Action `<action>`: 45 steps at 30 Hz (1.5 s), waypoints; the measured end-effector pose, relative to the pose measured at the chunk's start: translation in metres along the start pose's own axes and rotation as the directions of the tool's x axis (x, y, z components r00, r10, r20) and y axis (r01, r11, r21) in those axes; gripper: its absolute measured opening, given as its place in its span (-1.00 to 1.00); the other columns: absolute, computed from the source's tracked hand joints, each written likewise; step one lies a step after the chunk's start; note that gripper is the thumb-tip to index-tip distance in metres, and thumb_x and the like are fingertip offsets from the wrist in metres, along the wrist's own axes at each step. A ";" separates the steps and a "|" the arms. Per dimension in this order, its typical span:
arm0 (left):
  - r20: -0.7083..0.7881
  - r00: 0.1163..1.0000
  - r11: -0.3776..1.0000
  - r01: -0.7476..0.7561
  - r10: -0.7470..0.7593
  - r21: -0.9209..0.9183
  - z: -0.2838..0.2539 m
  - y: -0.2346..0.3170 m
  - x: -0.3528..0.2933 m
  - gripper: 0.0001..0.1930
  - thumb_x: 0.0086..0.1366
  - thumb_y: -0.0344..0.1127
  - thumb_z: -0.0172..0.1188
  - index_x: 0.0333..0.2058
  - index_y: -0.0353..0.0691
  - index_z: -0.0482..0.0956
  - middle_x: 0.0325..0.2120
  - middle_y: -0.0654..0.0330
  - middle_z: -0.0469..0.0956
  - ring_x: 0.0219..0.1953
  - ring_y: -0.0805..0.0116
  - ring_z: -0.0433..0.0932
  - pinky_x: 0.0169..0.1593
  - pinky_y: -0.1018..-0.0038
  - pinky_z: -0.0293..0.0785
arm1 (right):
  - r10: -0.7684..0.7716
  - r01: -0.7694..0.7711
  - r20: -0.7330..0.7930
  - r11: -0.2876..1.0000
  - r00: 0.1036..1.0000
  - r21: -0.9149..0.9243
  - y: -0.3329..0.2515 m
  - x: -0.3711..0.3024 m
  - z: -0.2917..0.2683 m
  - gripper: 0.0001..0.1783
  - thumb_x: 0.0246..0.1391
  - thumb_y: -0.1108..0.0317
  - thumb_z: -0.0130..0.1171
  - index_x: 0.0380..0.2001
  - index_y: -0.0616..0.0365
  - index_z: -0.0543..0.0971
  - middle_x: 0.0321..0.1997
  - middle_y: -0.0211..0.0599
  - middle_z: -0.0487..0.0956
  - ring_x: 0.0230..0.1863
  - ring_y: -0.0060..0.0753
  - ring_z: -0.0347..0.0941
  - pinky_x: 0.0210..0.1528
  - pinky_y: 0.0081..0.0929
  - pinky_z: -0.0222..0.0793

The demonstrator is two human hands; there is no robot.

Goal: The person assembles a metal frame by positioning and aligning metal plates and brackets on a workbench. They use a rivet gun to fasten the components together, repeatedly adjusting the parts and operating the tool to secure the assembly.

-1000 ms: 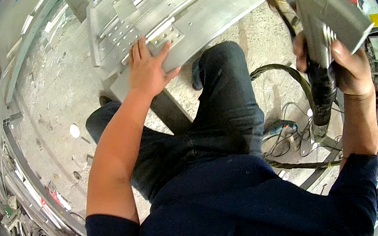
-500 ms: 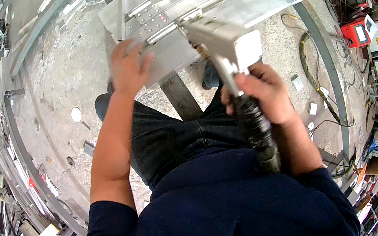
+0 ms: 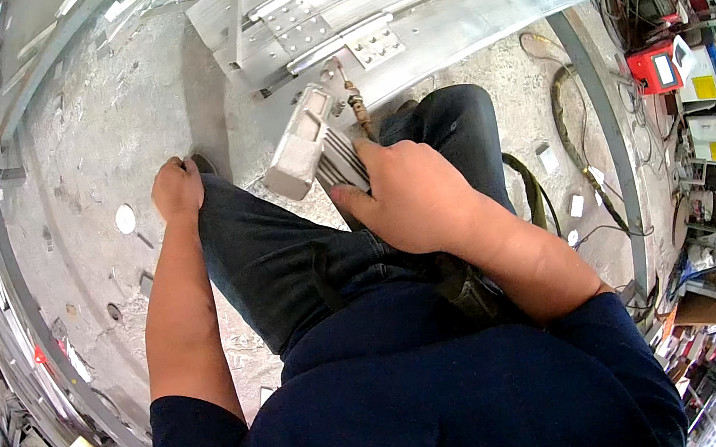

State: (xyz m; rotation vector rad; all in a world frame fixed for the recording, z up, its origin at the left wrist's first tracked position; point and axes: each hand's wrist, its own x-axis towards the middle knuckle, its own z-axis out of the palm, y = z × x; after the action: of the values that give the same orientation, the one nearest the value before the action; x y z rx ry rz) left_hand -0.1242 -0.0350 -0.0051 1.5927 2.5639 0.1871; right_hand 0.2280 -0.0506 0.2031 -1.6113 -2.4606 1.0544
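My right hand (image 3: 413, 180) is closed round a grey boxy hand tool (image 3: 310, 141) with a ribbed side and a brass fitting (image 3: 358, 108) near its front. This tool is tilted, with its front end by the near edge of a silver metal panel (image 3: 476, 25). Part of its grip is hidden under my fingers. A dark sheathed hose (image 3: 467, 295) runs beneath my right forearm. My left hand (image 3: 177, 193) is beside my left knee, its fingers curled in; the fingertips are hidden. Bright hinges (image 3: 311, 56) and dotted hinge plates (image 3: 375, 45) lie on the panel.
The panel rests on a grey metal frame whose beam (image 3: 594, 105) passes on the right. Beside that beam, a cable (image 3: 561, 116) lies on the concrete floor (image 3: 100, 202). A red box (image 3: 654, 71) and cluttered shelves stand right; long metal profiles (image 3: 3, 353) are stacked left.
My left hand has drawn back from the panel to my left knee, its fingers now curled. My right hand has moved left and forward, turning the tool so its boxy end points left.
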 end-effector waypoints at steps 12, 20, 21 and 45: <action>0.080 0.996 0.998 0.038 -0.041 0.045 -0.007 -0.004 0.007 -0.62 0.36 -0.07 0.02 -0.29 -0.27 0.65 -0.25 -0.09 0.65 -0.13 -0.10 0.62 -0.03 0.09 0.51 | 0.085 -0.085 0.001 0.996 0.996 -0.028 -0.002 0.025 0.000 -0.51 0.21 0.04 0.12 -0.37 0.38 0.52 -0.45 0.24 0.61 -0.32 0.27 0.60 -0.17 0.02 0.54; 0.101 0.994 0.998 0.037 -0.041 0.046 -0.012 0.002 0.009 -0.62 0.35 -0.05 0.03 -0.29 -0.26 0.65 -0.25 -0.07 0.65 -0.14 -0.09 0.62 -0.05 0.10 0.51 | 0.103 -0.103 -0.005 0.994 0.995 -0.020 0.002 0.029 -0.001 -0.52 0.21 0.04 0.12 -0.37 0.38 0.53 -0.44 0.24 0.62 -0.31 0.26 0.61 -0.17 0.01 0.55; 0.102 0.994 0.998 0.033 -0.038 0.048 -0.011 0.001 0.010 -0.62 0.35 -0.05 0.04 -0.29 -0.26 0.65 -0.25 -0.07 0.65 -0.14 -0.09 0.62 -0.05 0.10 0.52 | 0.097 -0.097 -0.011 0.995 0.995 -0.024 0.002 0.029 -0.001 -0.52 0.21 0.04 0.12 -0.37 0.38 0.53 -0.44 0.23 0.62 -0.30 0.26 0.61 -0.17 0.01 0.55; 0.058 0.998 0.999 0.023 -0.025 0.036 -0.002 -0.007 0.013 -0.65 0.34 -0.08 0.06 -0.34 -0.26 0.64 -0.32 -0.09 0.66 -0.20 -0.13 0.63 -0.11 0.08 0.53 | 0.165 -0.165 0.016 0.986 0.986 0.025 0.001 0.022 -0.003 -0.53 0.22 0.06 0.13 -0.32 0.40 0.51 -0.38 0.29 0.60 -0.22 0.33 0.55 -0.09 0.05 0.46</action>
State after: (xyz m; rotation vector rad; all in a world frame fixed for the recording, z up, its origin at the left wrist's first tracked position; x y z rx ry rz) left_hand -0.1366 -0.0264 -0.0044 1.5548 2.5544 0.0925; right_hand 0.2198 -0.0311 0.1975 -1.8326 -2.3447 1.1157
